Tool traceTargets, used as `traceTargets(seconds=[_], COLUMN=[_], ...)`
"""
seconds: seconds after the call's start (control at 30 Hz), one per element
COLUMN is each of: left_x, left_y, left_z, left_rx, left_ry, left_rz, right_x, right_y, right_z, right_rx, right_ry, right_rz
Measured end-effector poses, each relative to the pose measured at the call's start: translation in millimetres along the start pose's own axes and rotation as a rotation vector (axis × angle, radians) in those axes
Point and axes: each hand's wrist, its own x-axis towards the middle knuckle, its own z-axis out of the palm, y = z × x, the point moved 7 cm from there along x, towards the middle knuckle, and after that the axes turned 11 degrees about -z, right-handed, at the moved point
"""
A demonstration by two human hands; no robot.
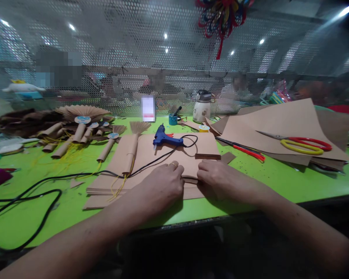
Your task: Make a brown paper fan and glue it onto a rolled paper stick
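Note:
My left hand (163,184) and my right hand (221,182) rest side by side near the front edge of a green table (75,162). Both have their fingers curled and pinch a small folded strip of brown paper (190,179) between them. This strip lies on a stack of brown paper sheets (151,155). A ring shows on a finger of my left hand. A pleated brown strip (207,156) lies just beyond my right hand. A blue glue gun (164,139) sits on the sheets behind my hands, its black cord (31,186) running off to the left.
Finished paper fans on rolled handles (81,128) lie at the left. Large brown sheets (285,128) with red and yellow scissors (302,144) lie at the right. A white bottle (202,106), a small blue cup (172,119) and a perforated metal screen (163,58) stand behind.

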Motion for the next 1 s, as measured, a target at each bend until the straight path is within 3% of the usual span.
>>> traceTargets(seconds=[0.2,0.3,0.43,0.63,0.8,1.0], left_x=[7,11,13,7,7,3], left_y=[-32,-46,-55,-50,-55,-51], left_z=[0.0,5.8,19.1,21.3,27.0,30.6], left_rx=[-0.255,-0.448,-0.738,-0.976,-1.094,-1.292], left_ry=[0.009,0.005,-0.133,-0.291,-0.291,-0.382], left_rz=[-0.243,-0.295,-0.387,-0.39,-0.435,-0.434], right_x=[3,3,4,5,6,7], right_y=[-16,-19,-23,-19,-15,5], right_z=[-1,5,8,0,-4,-13], right_rx=[-0.131,-0.211,-0.261,-0.282,-0.145,0.307], right_ry=[0.006,0.04,0.104,0.226,0.318,0.384], right_rz=[-0.05,-0.079,-0.132,-0.045,-0.015,0.046])
